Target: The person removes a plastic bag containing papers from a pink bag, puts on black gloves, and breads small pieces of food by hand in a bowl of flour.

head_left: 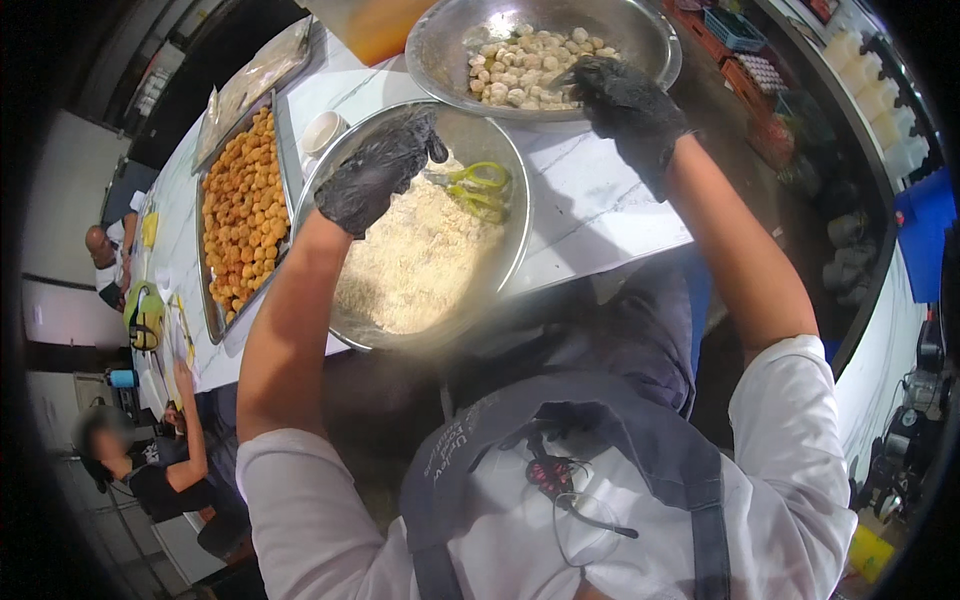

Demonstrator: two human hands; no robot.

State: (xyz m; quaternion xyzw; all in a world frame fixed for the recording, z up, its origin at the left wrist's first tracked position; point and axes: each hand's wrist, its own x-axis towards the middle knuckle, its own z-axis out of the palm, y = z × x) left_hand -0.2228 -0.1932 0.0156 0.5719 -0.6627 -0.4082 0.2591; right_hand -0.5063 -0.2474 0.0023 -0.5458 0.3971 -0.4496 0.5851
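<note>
My left hand (375, 175), in a black glove, hovers over the left part of a steel bowl (518, 225) of pale breadcrumbs (420, 265). Its fingers look loosely apart, with nothing visible in them. A tool with green looped handles (485, 178) rests in the crumbs, its other end hidden. Farther off stands a second steel bowl (650, 45) with pale, floury balls (530, 65). At its right side, my black-gloved right hand (635, 110) reaches in, fingertips bunched beside the balls; whatever they hold is hidden.
A metal tray (212, 312) of browned balls (245, 210) lies left of the crumbs. Between them is a small white cup (322, 133). Beyond sit a clear plastic bag (262, 75) and an orange-tinted container (375, 25). Two people are at the far left; crates (750, 80) stand at right.
</note>
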